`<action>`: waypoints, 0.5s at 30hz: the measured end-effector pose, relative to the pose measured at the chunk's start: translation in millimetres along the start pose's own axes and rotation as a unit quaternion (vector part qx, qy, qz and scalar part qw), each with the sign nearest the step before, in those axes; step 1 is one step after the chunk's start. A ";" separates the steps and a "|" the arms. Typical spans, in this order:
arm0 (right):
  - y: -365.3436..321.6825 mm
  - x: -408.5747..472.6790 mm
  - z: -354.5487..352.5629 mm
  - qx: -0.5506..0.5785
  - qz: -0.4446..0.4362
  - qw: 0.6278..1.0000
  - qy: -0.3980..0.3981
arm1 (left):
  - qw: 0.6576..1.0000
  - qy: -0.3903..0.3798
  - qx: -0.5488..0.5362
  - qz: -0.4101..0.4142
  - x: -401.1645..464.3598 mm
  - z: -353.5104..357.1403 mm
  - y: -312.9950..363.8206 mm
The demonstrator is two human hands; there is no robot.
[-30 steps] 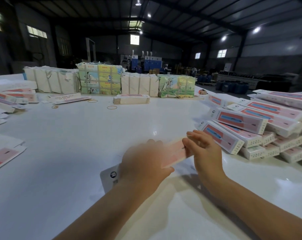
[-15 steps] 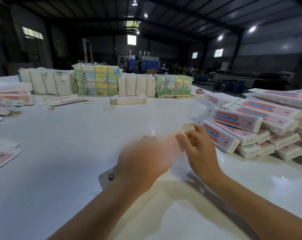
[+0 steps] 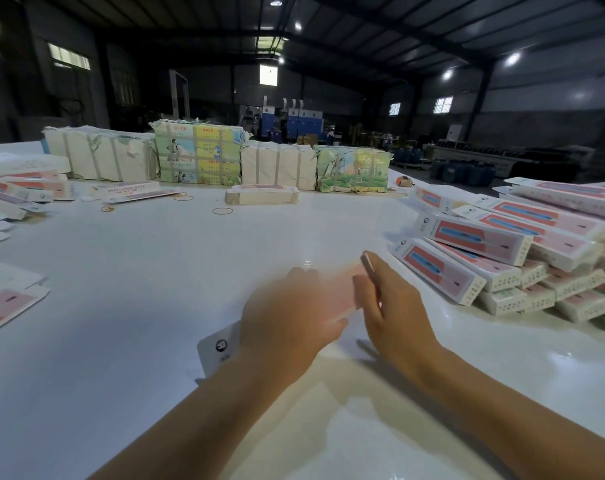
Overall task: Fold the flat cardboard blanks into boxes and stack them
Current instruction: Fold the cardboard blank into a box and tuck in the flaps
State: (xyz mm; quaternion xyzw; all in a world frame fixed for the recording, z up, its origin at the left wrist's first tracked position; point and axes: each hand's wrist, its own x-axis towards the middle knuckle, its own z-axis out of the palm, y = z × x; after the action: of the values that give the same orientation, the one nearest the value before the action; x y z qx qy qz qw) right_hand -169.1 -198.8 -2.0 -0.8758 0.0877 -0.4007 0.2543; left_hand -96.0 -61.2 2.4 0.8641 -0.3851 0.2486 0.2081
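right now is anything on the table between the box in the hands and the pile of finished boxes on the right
Nothing visible does. The pink box, blurred and held between the left hand and right hand, has only bare white table between it and the stack of folded boxes to the right.

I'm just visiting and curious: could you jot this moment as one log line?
step: folding a blank | left hand: holding pink carton, blurred | right hand: at its far end | folded boxes: piled at right

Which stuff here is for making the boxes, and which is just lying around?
For the job:
pink blank between left hand and right hand
folded box pile
small blank stack

Lying about:
rubber bands
wrapped bundles
white table
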 end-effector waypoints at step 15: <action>-3.8 13.5 -11.3 0.418 0.176 0.890 -0.052 | 0.990 0.087 0.062 0.093 5.2 -0.2 -17.6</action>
State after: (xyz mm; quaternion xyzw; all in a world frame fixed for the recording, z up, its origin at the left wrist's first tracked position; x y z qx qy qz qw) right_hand -168.7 -204.7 15.1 -0.6782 0.0514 -0.3027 0.6676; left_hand -79.5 -53.2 2.7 0.8109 -0.4281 0.3644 0.1624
